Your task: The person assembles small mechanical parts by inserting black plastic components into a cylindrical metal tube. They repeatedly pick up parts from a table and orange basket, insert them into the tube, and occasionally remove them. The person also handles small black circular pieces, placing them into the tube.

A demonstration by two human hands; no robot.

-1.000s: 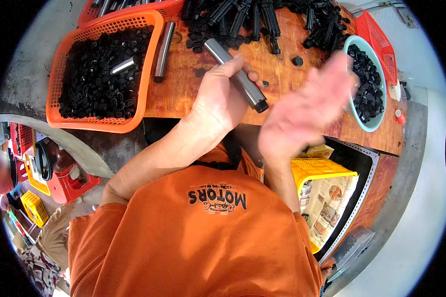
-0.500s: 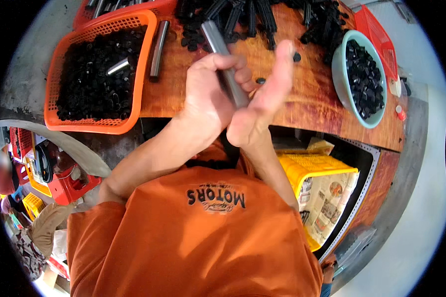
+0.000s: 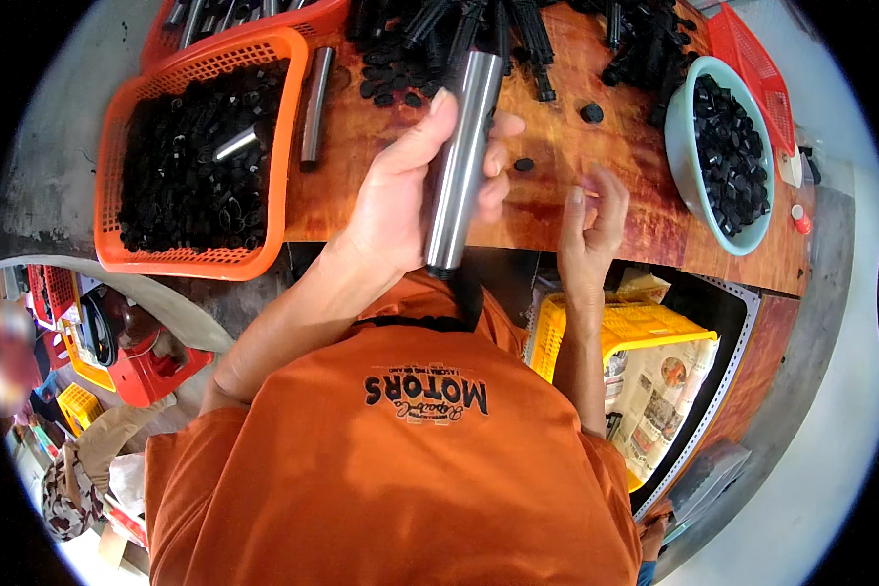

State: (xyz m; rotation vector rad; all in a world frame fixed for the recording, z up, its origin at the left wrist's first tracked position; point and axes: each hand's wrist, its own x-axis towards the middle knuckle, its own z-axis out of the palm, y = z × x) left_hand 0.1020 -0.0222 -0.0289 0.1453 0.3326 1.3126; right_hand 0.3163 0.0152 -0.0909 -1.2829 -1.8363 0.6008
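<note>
My left hand (image 3: 400, 195) is closed around a shiny metal tube (image 3: 462, 161), holding it upright and slightly tilted over the table's near edge. A black piece shows at the tube's lower end; its upper end points toward the far side. Apart from the tube, my right hand (image 3: 594, 220) hovers over the near edge to the right, fingers loosely bent, nothing visible in them. Between the hands lies a small black disc (image 3: 524, 164) on the wooden table (image 3: 566, 127). A larger black round piece (image 3: 592, 113) sits farther back.
An orange basket (image 3: 285, 146) of small black parts stands at left, beside another metal tube (image 3: 316, 107). At right is a pale blue bowl (image 3: 682, 166) of black pieces, near a red basket (image 3: 752, 68). Black parts (image 3: 479, 24) pile up at the back. Below sits a yellow crate (image 3: 645, 332).
My right hand has left the tube's near end and moved right. My left hand has turned the tube more upright. The lower end with its black piece now shows.
</note>
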